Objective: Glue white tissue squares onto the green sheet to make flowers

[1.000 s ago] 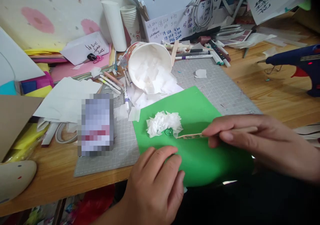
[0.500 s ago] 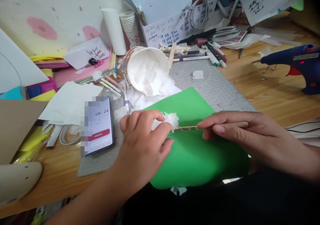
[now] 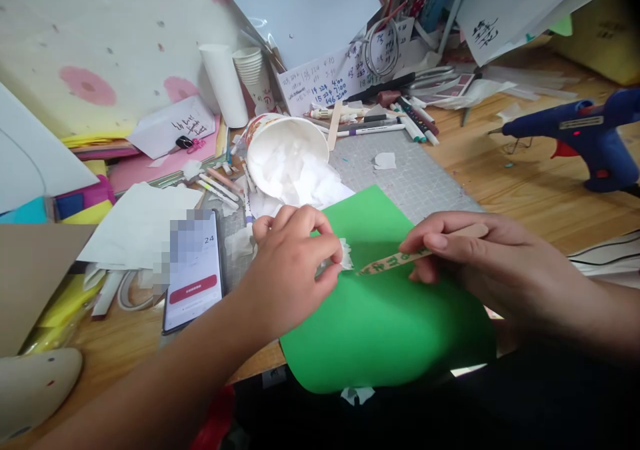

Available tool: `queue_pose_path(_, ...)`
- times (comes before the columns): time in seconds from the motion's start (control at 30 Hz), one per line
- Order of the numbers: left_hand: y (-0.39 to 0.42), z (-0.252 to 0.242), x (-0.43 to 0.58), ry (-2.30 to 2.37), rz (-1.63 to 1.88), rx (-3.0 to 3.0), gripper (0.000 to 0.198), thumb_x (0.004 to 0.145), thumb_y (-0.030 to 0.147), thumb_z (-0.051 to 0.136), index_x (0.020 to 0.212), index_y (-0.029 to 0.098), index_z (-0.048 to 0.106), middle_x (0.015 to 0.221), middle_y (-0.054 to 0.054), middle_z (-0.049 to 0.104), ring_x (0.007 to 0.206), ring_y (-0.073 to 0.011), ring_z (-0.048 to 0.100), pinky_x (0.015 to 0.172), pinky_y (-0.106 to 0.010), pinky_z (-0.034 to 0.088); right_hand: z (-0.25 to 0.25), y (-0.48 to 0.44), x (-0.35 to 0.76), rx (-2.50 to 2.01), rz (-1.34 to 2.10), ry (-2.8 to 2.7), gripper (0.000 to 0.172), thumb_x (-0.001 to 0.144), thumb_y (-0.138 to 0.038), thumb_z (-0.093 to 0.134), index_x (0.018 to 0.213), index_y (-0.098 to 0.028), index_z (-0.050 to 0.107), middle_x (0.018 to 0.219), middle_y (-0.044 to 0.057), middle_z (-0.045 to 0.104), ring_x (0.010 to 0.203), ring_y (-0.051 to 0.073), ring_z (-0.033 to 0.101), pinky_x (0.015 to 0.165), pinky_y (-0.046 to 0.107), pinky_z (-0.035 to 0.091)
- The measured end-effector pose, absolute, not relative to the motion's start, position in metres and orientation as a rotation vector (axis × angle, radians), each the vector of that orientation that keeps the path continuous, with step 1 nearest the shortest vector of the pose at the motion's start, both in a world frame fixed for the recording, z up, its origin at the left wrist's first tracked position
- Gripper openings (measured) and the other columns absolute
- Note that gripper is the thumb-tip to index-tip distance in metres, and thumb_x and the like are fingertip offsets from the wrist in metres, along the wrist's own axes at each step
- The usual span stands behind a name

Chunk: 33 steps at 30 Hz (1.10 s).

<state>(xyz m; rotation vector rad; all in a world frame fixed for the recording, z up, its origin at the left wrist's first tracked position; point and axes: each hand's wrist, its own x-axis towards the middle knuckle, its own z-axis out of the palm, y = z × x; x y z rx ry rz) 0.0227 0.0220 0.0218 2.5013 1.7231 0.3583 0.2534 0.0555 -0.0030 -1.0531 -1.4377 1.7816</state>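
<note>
Gripping wooden stick [image 3: 390,263] btwn thumb & fingers, R hand [image 3: 493,260] is pointing its tip twd white tissue cluster [image 3: 346,255] on green paper [image 3: 385,333]; L hand [image 3: 293,270] is partly hiding cluster, can't tell if holding any.

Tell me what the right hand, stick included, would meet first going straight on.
Probably the left hand: its fingertips lie just past the tip of the wooden stick. The ruffled white paper is almost in line too, and depth is unclear.

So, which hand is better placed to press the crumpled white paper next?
Probably the left hand: it is at the crumpled white paper, while the right hand holds a wooden craft stick.
</note>
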Motion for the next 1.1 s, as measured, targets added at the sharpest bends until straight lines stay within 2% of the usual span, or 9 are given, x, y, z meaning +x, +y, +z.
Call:
queue_pose_path(0.1, 0.023, 0.021, 0.02, 1.691, 0.419, 2.447, 0.012, 0.076, 0.014, 0.06, 0.069, 0.022, 0.064, 0.096, -0.002, 0.057, 0.096, -0.0209, 0.048, 0.078, -0.04, 0.025, -0.002, 0.059, 0.26, -1.093, 1.596, -1.453, 0.035, 0.084, -0.046, 0.059, 0.06, -0.021, 0.064, 0.059, -0.001, 0.053, 0.059, 0.012, 0.051, 0.055, 0.024, 0.037)
queue_pose_path(0.2, 0.023, 0.017, 0.017, 1.623, 0.503, 2.392, 0.011, 0.075, 0.012, 0.061, 0.071, 0.022, 0.063, 0.094, -0.001, 0.057, 0.096, -0.0207, 0.05, 0.082, -0.041, 0.029, 0.009, 0.072, 0.267, -0.981, 1.432, -1.73, 0.045, 0.092, -0.046, 0.044, 0.058, -0.021, 0.059, 0.066, 0.002, 0.054, 0.068, 0.016, 0.053, 0.061, 0.029, 0.04)
queue_pose_path(0.3, 0.024, 0.012, 0.015, 1.535, 0.601, 2.293, 0.011, 0.074, 0.008, 0.06, 0.072, 0.019, 0.062, 0.093, -0.002, 0.056, 0.094, -0.0182, 0.052, 0.085, -0.038, 0.036, 0.026, 0.095, 0.264, -0.867, 1.225, -2.109, 0.042, 0.094, -0.045, 0.039, 0.067, -0.021, 0.06, 0.077, 0.006, 0.061, 0.078, 0.02, 0.057, 0.071, 0.034, 0.043)
queue_pose_path(0.43, 0.024, 0.009, 0.013, 1.469, 0.673, 2.125, 0.012, 0.073, 0.006, 0.059, 0.073, 0.018, 0.061, 0.096, -0.003, 0.055, 0.092, -0.0158, 0.055, 0.083, -0.031, 0.045, 0.035, 0.123, 0.228, -0.95, 0.969, -2.359, 0.035, 0.094, -0.044, 0.038, 0.084, -0.019, 0.062, 0.072, 0.003, 0.061, 0.066, 0.016, 0.057, 0.063, 0.03, 0.044)
queue_pose_path(0.53, 0.023, 0.007, 0.013, 1.476, 0.697, 2.067, 0.014, 0.072, 0.004, 0.058, 0.072, 0.018, 0.06, 0.094, -0.003, 0.057, 0.089, -0.0152, 0.057, 0.082, -0.031, 0.047, 0.029, 0.135, 0.19, -0.865, 0.66, -2.527, 0.023, 0.09, -0.028, 0.046, 0.099, -0.017, 0.064, 0.088, 0.006, 0.066, 0.077, 0.017, 0.06, 0.07, 0.028, 0.044)
queue_pose_path(0.67, 0.023, 0.002, 0.014, 1.489, 0.733, 2.021, 0.013, 0.071, 0.005, 0.059, 0.07, 0.019, 0.06, 0.089, -0.001, 0.058, 0.084, -0.0148, 0.058, 0.079, -0.03, 0.048, 0.021, 0.139, 0.147, -0.799, 0.338, -2.733, 0.039, 0.082, -0.011, 0.047, 0.115, -0.023, 0.064, 0.095, 0.007, 0.063, 0.076, 0.018, 0.06, 0.064, 0.027, 0.038)
queue_pose_path(0.87, 0.024, -0.002, 0.014, 1.52, 0.767, 2.008, 0.014, 0.07, 0.006, 0.057, 0.068, 0.019, 0.06, 0.086, -0.001, 0.059, 0.079, -0.0146, 0.059, 0.075, -0.029, 0.05, 0.03, 0.145, 0.121, -0.889, 0.384, -2.682, 0.021, 0.081, -0.014, 0.05, 0.081, -0.014, 0.071, 0.092, 0.011, 0.06, 0.074, 0.018, 0.057, 0.061, 0.028, 0.033)
queue_pose_path(0.97, 0.026, -0.002, 0.013, 1.513, 0.775, 2.01, 0.014, 0.07, 0.006, 0.057, 0.068, 0.019, 0.061, 0.086, 0.0, 0.059, 0.078, -0.0137, 0.059, 0.073, -0.028, 0.05, 0.042, 0.149, 0.133, -0.963, 0.541, -2.559, 0.014, 0.079, -0.018, 0.057, 0.08, -0.013, 0.07, 0.09, 0.009, 0.061, 0.08, 0.017, 0.056, 0.068, 0.027, 0.037)
queue_pose_path(1.1, 0.028, -0.002, 0.012, 1.507, 0.791, 2.017, 0.015, 0.07, 0.004, 0.055, 0.069, 0.018, 0.061, 0.083, -0.001, 0.058, 0.077, -0.0139, 0.059, 0.073, -0.029, 0.049, 0.052, 0.138, 0.167, -1.115, 0.895, -2.396, 0.019, 0.08, -0.03, 0.058, 0.082, -0.013, 0.066, 0.071, 0.002, 0.06, 0.056, 0.009, 0.047, 0.052, 0.023, 0.035)
